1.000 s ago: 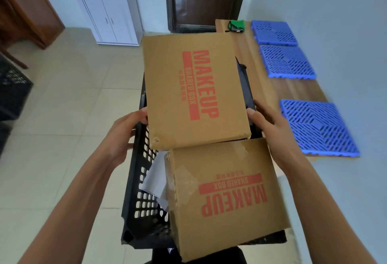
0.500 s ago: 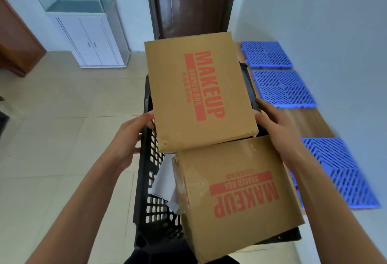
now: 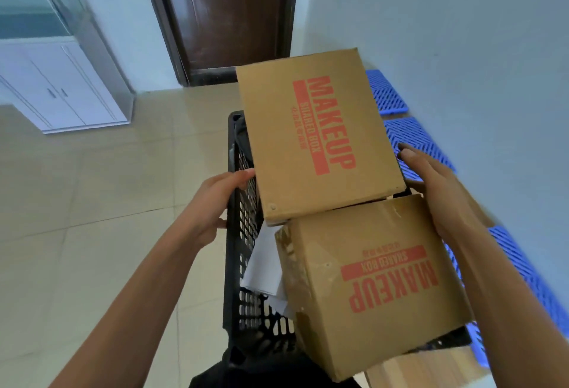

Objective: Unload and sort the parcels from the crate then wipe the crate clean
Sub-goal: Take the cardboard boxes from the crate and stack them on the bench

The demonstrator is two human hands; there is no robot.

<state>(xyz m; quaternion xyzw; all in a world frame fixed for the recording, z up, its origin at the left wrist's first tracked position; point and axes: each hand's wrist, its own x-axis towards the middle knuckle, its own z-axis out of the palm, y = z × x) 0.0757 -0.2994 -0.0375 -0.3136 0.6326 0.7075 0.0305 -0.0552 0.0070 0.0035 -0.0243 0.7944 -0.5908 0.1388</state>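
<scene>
Both hands clasp the upper box (image 3: 320, 138), lifted above the black crate (image 3: 238, 264): left hand (image 3: 218, 203) with fingers curled on its left edge, right hand (image 3: 437, 184) flat against its right side. Best to squeeze evenly, lift straight clear of the lower box (image 3: 372, 283), then carry it toward the blue mats (image 3: 412, 138).

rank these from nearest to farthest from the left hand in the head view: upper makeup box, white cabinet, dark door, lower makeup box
1. Upper makeup box: the left hand has its fingertips at the box's left edge.
2. Lower makeup box: just right of the hand and nearer the camera, in the black crate.
3. White cabinet: far left, across the floor.
4. Dark door: straight ahead in the back wall.
</scene>
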